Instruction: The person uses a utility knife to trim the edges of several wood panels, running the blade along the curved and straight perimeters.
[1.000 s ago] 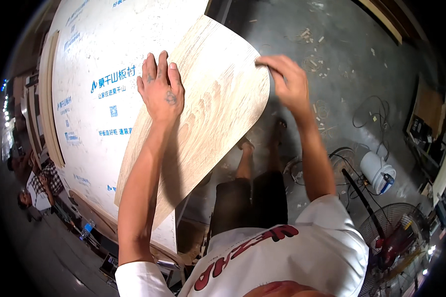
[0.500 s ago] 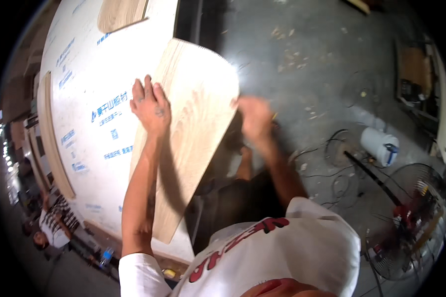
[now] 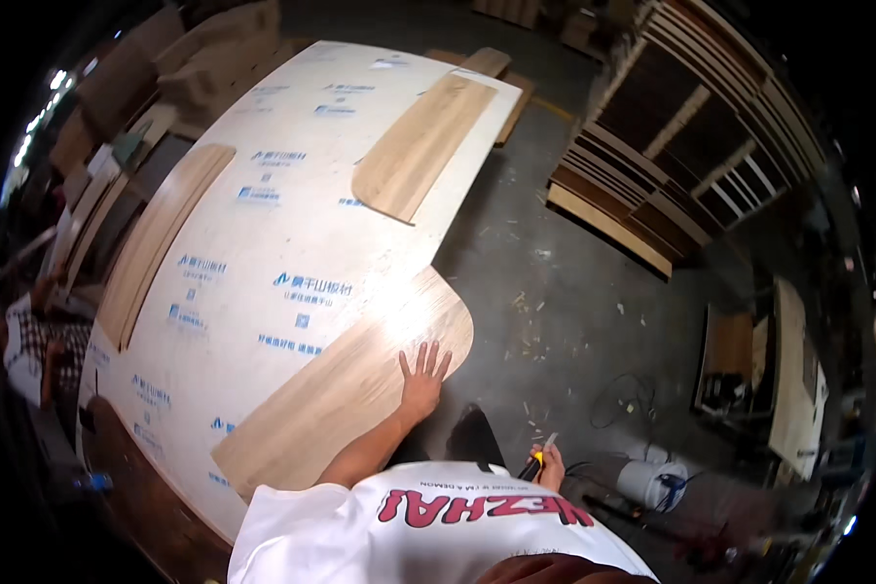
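My left hand (image 3: 421,383) lies open, fingers spread, palm down near the rounded end of a light wood-grain board (image 3: 331,409). This board rests on a large white printed sheet (image 3: 302,243), with its rounded end at the sheet's right edge. Low beside my body, off the board, my right hand (image 3: 552,469) is closed around a yellow-and-black utility knife (image 3: 535,462). The knife's pale tip points upward.
Another wood-grain board (image 3: 428,146) lies farther along the sheet, and long narrow boards (image 3: 170,238) line its left side. A rack of panels (image 3: 672,136) stands far right. A white bucket (image 3: 652,484) sits on the floor at right. Another person (image 3: 44,346) is at far left.
My right hand has dropped from the board's curved edge to beside my body. My left hand now lies nearer the rounded end. The view has swung to show more of the sheet and room.
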### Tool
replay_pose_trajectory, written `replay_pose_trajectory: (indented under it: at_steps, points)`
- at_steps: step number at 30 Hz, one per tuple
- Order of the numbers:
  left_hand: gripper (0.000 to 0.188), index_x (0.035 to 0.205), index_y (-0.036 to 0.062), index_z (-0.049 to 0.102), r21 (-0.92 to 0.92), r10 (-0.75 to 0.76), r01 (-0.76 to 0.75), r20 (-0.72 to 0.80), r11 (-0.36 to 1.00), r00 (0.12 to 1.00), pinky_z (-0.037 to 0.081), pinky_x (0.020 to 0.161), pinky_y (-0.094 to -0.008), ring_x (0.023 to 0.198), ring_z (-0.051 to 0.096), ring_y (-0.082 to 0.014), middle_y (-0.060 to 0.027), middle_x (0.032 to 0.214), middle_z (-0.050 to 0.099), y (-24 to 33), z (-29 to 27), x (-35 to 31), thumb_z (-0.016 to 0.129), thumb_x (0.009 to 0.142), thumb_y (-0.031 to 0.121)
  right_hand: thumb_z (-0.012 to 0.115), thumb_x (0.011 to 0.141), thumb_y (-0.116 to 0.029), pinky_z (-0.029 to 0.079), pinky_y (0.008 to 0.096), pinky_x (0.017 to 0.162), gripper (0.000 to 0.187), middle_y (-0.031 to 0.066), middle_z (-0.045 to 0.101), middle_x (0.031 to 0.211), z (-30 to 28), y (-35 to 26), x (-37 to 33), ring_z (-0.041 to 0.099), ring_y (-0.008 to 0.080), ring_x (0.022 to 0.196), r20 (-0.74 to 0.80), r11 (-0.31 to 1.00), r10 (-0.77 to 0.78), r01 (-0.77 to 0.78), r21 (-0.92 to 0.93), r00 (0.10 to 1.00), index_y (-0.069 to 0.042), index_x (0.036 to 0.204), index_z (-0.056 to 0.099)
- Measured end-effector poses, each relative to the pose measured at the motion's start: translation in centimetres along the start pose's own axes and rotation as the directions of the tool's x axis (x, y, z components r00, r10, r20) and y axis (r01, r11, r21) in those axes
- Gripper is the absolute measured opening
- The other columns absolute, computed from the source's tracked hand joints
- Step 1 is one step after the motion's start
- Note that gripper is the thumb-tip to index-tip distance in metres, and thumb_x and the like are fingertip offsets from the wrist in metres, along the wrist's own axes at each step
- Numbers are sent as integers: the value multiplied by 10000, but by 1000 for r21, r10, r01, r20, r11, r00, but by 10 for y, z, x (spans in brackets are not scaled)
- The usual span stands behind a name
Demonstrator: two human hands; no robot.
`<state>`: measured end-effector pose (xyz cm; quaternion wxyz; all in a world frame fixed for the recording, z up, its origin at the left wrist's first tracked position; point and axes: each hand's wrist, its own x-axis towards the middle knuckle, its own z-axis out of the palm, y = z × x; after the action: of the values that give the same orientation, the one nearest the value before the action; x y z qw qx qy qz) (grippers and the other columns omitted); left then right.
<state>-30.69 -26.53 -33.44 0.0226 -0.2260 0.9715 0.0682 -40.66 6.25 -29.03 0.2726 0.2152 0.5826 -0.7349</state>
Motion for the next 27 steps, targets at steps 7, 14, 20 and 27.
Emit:
replay_pose_trajectory:
  at_steps: [7,14,20,27]
  points:
    - [846,1617,284,274,-141,-104,95,-59,985,993,44,1094,-820,1525,106,-520,-268,1667,125,6,-5,3,650,869,159,694,968,-160,490,312,522,137,33,595,726,148,-57,72,590,160,579,308,908,151,-9,-418,939,-75,1039,612]
    - [647,1494,163,484,-349,-380,382,77,856,922,427,1100,-537,1364,480,-424,-212,1532,458,-26,-159,-2,652,870,150,644,954,-104,501,332,576,70,47,595,741,421,-77,273,600,180,614,634,828,126,272,-491,763,-76,931,585]
    - [182,983,82,676,-266,-556,491,-312,829,770,499,724,-492,807,654,-369,-129,801,667,-103,-221,53,668,890,238,634,885,27,599,404,643,683,178,628,1129,612,-66,366,670,255,845,645,746,-111,492,-448,756,-50,1497,338]
    - [436,984,96,747,-395,-771,662,-324,637,549,472,879,-428,905,652,-300,-103,868,697,-112,-236,-12,646,888,508,587,832,137,598,344,801,503,136,667,1095,607,-35,330,681,250,959,752,601,262,508,-617,604,22,1316,508]
